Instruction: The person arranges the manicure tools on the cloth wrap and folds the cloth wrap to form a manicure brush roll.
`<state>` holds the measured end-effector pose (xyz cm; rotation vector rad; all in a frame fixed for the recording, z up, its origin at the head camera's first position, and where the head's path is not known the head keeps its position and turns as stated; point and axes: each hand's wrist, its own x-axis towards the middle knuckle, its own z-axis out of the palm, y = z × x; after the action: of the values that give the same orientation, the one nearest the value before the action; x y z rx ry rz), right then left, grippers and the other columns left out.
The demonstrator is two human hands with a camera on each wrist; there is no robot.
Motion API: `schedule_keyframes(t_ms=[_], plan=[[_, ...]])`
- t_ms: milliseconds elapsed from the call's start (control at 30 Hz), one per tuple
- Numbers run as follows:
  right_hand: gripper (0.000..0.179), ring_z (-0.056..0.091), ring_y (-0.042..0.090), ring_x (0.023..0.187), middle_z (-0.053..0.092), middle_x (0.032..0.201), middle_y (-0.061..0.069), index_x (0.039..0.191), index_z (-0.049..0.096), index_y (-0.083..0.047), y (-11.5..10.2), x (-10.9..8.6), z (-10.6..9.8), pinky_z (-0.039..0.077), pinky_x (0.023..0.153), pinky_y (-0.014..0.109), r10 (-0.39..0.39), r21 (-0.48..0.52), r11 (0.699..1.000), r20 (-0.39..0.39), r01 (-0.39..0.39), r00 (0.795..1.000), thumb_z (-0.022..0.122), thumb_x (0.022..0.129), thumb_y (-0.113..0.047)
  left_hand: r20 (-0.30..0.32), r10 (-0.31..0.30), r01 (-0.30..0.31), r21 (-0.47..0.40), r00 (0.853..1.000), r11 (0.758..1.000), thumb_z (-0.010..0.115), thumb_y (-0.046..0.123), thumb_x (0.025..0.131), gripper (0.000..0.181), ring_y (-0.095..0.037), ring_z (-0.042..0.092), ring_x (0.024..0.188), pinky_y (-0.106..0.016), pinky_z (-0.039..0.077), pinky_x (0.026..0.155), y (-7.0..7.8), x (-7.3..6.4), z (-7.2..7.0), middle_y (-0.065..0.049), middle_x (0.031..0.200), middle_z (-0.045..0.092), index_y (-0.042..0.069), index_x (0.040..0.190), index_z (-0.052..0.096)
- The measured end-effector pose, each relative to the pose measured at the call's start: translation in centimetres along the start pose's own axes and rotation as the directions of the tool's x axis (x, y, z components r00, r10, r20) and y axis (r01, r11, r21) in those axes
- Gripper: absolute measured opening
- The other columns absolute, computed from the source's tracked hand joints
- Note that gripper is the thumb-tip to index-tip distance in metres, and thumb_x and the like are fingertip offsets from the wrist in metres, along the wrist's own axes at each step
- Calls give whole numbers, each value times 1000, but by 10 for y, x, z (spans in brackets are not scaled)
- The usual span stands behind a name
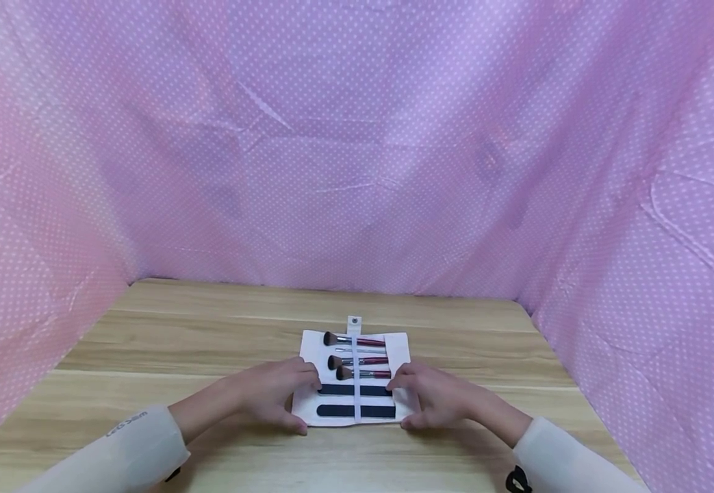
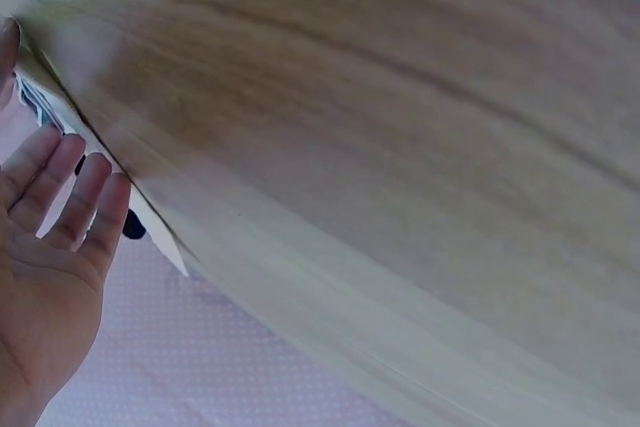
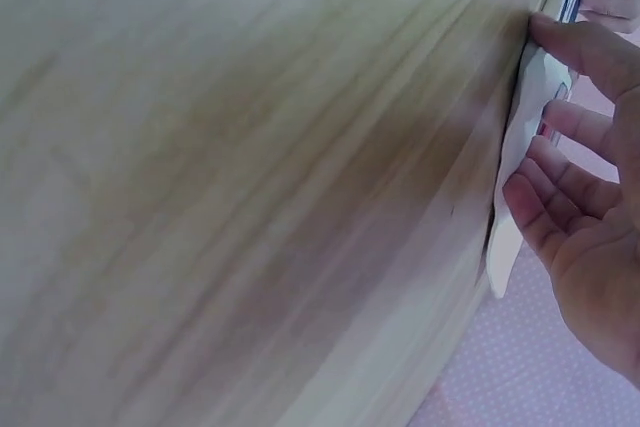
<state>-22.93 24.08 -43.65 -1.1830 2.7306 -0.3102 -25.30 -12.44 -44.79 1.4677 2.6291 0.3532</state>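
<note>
An unrolled white fabric brush roll [image 1: 311,346] lies flat on the wooden table, its snap tab [image 1: 354,327] pointing away. Under its pale elastic band [image 1: 357,400] sit three makeup brushes [image 1: 343,374] with red handles, a thin silver tool [image 1: 343,350] and two black strips [image 1: 332,411] with rounded ends. My left hand [image 1: 273,394] rests at the roll's left edge, thumb by the near corner, fingers extended in the left wrist view. At the right edge, my right hand [image 1: 441,397] touches the fabric with loosely bent fingers, thumb near the front corner.
Bare wood shows on the table [image 1: 209,322] around the roll. Pink polka-dot cloth [image 1: 357,171] hangs behind the table and along both sides.
</note>
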Motion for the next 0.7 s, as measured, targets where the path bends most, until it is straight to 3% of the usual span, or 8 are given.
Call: schedule_keyframes(t_ms=[267, 467, 600, 700], plan=[[23, 58, 4, 97, 67, 108, -4, 113, 72, -9, 1, 2, 0, 52, 83, 25, -82, -53, 996, -68, 78, 994, 66, 94, -20, -53, 37, -39, -27, 998, 999, 61, 27, 98, 30, -6, 54, 102, -30, 50, 92, -3, 2, 0, 7, 112, 64, 12, 123, 69], [11, 62, 6, 87, 69, 93, -3, 101, 71, -5, 6, 7, -1, 54, 77, 26, -182, -79, 982, -184, 170, 966, 62, 96, -4, -71, -11, 0, -150, 997, 989, 64, 28, 100, 23, -4, 58, 102, -32, 51, 93, -10, 5, 1, 10, 111, 67, 15, 118, 72], [10, 55, 4, 76, 63, 84, -7, 99, 67, -7, 11, 10, -2, 50, 69, 24, -128, 9, 991, -225, 133, 966, 60, 98, 0, -102, -62, 33, -272, 993, 962, 64, 26, 102, 8, -1, 54, 78, -26, 49, 74, -17, 8, 1, 15, 87, 62, 23, 103, 71], [10, 52, 3, 75, 61, 85, -8, 104, 65, -8, 16, 12, -2, 48, 69, 24, -44, 99, 993, -226, 68, 973, 57, 102, -2, -126, -118, 63, -371, 985, 927, 62, 24, 103, 8, 0, 46, 63, -22, 43, 60, -23, 10, 1, 15, 72, 54, 23, 97, 67]])
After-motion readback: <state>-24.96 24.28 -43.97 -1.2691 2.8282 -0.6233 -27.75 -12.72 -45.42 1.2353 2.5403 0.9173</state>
